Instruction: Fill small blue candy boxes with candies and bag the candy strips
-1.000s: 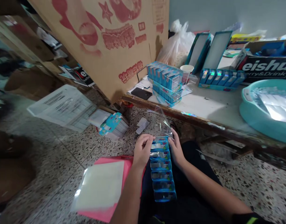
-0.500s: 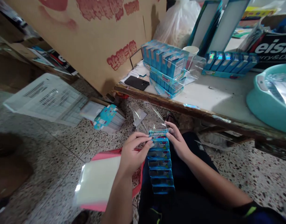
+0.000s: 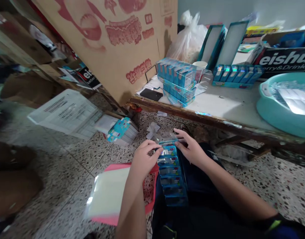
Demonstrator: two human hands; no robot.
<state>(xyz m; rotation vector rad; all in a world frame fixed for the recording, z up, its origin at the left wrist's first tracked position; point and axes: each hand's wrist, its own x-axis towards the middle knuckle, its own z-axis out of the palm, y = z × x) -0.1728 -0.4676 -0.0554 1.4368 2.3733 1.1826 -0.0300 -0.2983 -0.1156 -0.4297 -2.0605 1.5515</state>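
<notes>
**While the lap [image 3: 201, 181] bears its weight, a blue pack [image 3: 170, 171] lies between left hand [image 3: 145, 158] and right hand [image 3: 192, 151]**

Because the pack rests lengthwise along the thighs, its six small boxes show in one row, with clear film [image 3: 166, 136] at the far end; how much of the row the film covers, I cannot tell. The left hand's thumb and forefinger come close together at the far left corner, but whether they pinch the film is unclear. The right hand's fingers are apart, the thumb by the far right corner. One hand on each side likely steadies the row, and the thighs seem to serve as a rest that frees the fingers.

Left of the lap, on the floor [image 3: 68, 199], one pink basket [image 3: 119, 166] carries one pile of pale sheets [image 3: 110, 189], probably put there for easy reach. Farther off are one bundle of printed card [image 3: 121, 130] and one white crate [image 3: 70, 113].

Ahead, the surface [image 3: 224, 105] holds two stacked packs [image 3: 177, 74], perhaps piled to save room, then one single pack [image 3: 238, 76] of six boxes, one phone [image 3: 151, 94], one cup [image 3: 200, 64], one tied bag [image 3: 187, 38] and one teal basin [image 3: 279, 114].
</notes>
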